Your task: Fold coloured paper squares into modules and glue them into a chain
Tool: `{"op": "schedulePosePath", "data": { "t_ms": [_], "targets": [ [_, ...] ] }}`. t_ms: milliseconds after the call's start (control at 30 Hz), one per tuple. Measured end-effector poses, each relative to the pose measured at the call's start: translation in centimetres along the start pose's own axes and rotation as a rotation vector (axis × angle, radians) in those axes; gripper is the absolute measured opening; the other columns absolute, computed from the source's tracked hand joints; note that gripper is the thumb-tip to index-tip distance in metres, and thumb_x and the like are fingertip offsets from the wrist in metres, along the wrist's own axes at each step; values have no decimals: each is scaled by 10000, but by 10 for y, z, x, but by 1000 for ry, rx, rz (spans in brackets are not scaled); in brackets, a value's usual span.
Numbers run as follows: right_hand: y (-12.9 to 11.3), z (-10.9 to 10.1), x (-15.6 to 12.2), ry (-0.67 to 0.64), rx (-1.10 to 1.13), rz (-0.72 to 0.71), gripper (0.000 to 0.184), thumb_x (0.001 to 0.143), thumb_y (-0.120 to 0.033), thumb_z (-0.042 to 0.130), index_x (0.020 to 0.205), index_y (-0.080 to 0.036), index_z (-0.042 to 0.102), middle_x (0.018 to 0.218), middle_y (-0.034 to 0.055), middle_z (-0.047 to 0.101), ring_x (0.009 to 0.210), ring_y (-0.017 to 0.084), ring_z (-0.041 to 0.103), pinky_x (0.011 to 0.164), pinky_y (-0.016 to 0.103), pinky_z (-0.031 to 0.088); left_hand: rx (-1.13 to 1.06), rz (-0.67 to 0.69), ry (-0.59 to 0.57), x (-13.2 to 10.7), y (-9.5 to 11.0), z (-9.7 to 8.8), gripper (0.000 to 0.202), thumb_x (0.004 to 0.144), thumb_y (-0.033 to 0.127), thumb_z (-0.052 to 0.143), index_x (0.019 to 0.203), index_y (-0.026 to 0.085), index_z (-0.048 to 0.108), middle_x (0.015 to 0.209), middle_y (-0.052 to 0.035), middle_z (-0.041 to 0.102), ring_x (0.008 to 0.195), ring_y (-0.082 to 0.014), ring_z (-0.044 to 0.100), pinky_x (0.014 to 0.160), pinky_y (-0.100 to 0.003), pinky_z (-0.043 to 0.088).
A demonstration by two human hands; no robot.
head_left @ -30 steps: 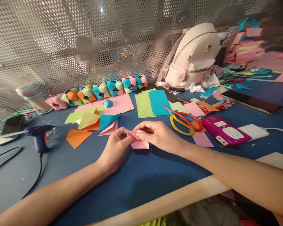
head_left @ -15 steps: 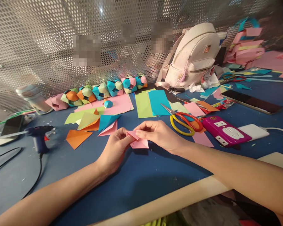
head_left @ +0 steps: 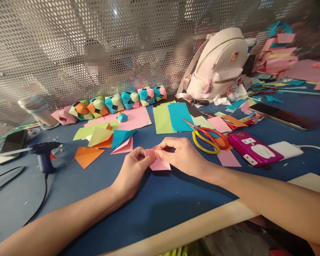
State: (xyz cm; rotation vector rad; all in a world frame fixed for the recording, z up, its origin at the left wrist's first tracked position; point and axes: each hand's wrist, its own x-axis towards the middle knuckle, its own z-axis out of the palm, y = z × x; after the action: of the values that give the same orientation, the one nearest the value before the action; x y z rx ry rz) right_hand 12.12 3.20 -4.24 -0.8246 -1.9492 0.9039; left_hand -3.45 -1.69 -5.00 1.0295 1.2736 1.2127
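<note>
At mid-frame, we see the left hand and right hand each pinching a folded piece of pink paper over the blue table, thumbs on top, fingertips partly hidden. We judge that uneven thumb pressure could skew a crease, and opposing tugs could tear it.

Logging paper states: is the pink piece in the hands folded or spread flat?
Folded: the pink piece shows a shaded upper part angled against a paler lower part; fingers hide some.
</note>
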Motion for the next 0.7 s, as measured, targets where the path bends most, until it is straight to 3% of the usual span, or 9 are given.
{"op": "schedulePosePath", "data": {
  "t_ms": [167,300,400,533,700],
  "targets": [
    [8,1,-2,59,-196,-301,146,821,-124,555,689,-146,613,674,13,595,609,96,530,589,215,424,82,6,6,-1,-3,-1,295,738,359,688,644,178,476,628,48,490,608,-97,408,582,-242,305],
    [9,1,-2,114,-392,-444,202,835,-108,528,641,-157,552,622,2,541,576,100,490,565,223,401,157,48,9,-1,-2,0,302,757,381,669,648,175,476,629,50,473,620,-96,396,590,-241,311],
    [8,-1,-2,109,-503,-543,181,861,-100,508,703,-154,580,686,31,585,648,126,538,637,243,432,147,49,13,-2,-1,0,275,758,350,663,653,174,479,634,50,472,625,-95,395,595,-239,318],
    [10,-2,-1,50,-480,-611,155,894,-118,495,806,-154,617,772,55,619,717,141,568,691,259,461,124,67,7,-1,1,-1,216,745,278,653,652,170,490,640,48,491,626,-92,413,605,-236,335],
    [7,-3,-2,8,-381,-590,141,860,-110,495,826,-149,627,781,64,624,722,148,567,697,279,475,114,84,4,1,1,-2,188,732,252,637,660,176,480,649,42,513,628,-101,444,591,-237,339]
  ]
}}
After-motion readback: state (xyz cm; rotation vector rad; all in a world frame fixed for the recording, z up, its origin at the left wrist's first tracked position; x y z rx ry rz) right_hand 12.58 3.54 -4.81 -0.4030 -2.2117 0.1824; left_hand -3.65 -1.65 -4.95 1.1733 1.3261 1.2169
